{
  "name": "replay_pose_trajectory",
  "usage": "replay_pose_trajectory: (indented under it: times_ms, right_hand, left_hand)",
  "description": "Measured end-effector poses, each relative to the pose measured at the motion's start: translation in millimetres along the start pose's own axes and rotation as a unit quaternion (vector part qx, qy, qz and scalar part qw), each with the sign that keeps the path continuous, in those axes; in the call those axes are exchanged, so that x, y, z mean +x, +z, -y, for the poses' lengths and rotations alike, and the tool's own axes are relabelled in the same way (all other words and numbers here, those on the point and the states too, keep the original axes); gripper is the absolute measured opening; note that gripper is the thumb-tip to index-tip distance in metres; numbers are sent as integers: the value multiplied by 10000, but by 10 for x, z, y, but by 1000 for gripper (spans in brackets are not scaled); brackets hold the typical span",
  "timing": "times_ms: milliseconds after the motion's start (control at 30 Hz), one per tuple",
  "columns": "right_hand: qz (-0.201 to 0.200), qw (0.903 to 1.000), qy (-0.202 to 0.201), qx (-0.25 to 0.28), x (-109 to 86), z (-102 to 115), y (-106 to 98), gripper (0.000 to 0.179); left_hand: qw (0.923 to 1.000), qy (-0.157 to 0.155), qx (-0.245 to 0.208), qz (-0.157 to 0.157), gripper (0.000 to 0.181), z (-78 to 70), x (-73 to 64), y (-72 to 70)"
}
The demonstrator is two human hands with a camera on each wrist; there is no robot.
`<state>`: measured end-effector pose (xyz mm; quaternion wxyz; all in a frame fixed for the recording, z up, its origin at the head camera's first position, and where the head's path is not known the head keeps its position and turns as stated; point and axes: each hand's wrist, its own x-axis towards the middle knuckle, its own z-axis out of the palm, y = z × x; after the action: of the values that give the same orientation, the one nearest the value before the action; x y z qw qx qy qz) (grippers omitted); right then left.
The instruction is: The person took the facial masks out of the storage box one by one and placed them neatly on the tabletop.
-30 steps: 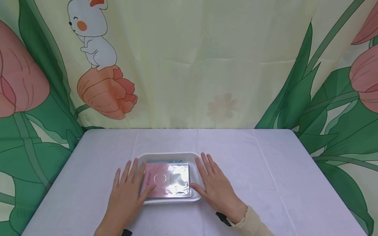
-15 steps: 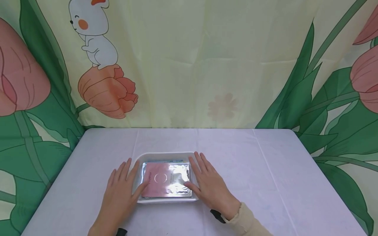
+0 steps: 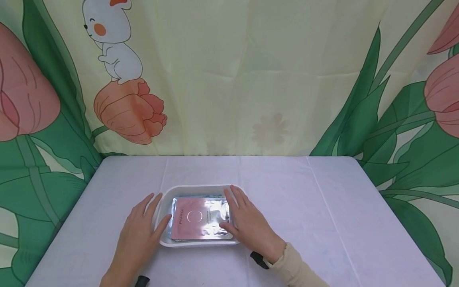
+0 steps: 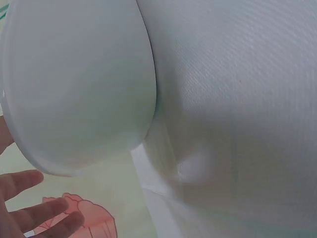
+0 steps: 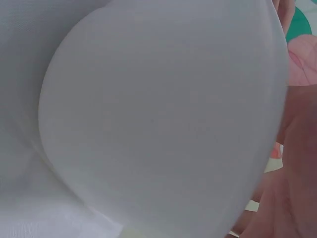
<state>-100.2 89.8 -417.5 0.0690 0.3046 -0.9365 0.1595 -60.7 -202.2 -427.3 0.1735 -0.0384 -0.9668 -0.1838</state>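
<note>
Pink-and-silver sachet (image 3: 201,220) lies flat in the white tray (image 3: 201,244), on the table (image 3: 322,239). Left hand (image 3: 139,229) at tray's left rim, right hand (image 3: 251,222) at its right; fingers of both loosely extended, no grip visible. For steadying, light even pressure from both sides seems best, thumbs off sachet.

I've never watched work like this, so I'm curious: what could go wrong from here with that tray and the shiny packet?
The pink-and-silver PMPM sachet lies on bluish packaging, so it might slip if the white tray tilts. The thumb of the right hand reaches over the sachet's right side and could nudge it. The left hand is by the tray's left rim; an uneven push might swing the tray or ruck the white tablecloth.
</note>
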Motion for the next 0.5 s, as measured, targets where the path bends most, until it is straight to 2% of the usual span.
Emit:
replay_pose_trajectory:
  times_ms: [133, 367, 500]
  right_hand:
    - [10, 10000, -23, 37, 24, 10, 18, 84]
    - [125, 9993, 96, 327, 53, 44, 49, 83]
    - [216, 9991, 53, 353, 74, 63, 80, 86]
  left_hand:
    - [9998, -185, -23, 56, 62, 11, 12, -18]
    - [9975, -567, -321, 269, 60, 39, 11, -37]
    - [9939, -807, -549, 505, 59, 42, 20, -67]
